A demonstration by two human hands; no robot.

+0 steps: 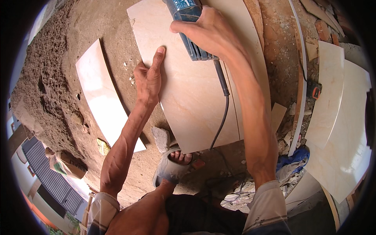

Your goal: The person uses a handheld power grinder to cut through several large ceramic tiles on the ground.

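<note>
A large beige tile (188, 98) lies flat on the dirt ground in front of me. My right hand (209, 31) grips a blue power cutter (188, 23) that rests on the tile's far part; its black cord (224, 102) trails back toward me across the tile. My left hand (149, 76) presses on the tile's left edge, thumb stretched out flat on the surface. A cut line runs along the tile's right side, parting off a narrow strip (254, 66). My sandalled foot (174, 164) stands against the tile's near edge.
Another beige tile (102, 94) lies to the left on the dirt. More tiles (340, 117) are stacked at the right, beside rubble, a blue cloth (293, 158) and a small orange-and-black tool (314, 90). A stone (160, 138) sits by the near tile corner.
</note>
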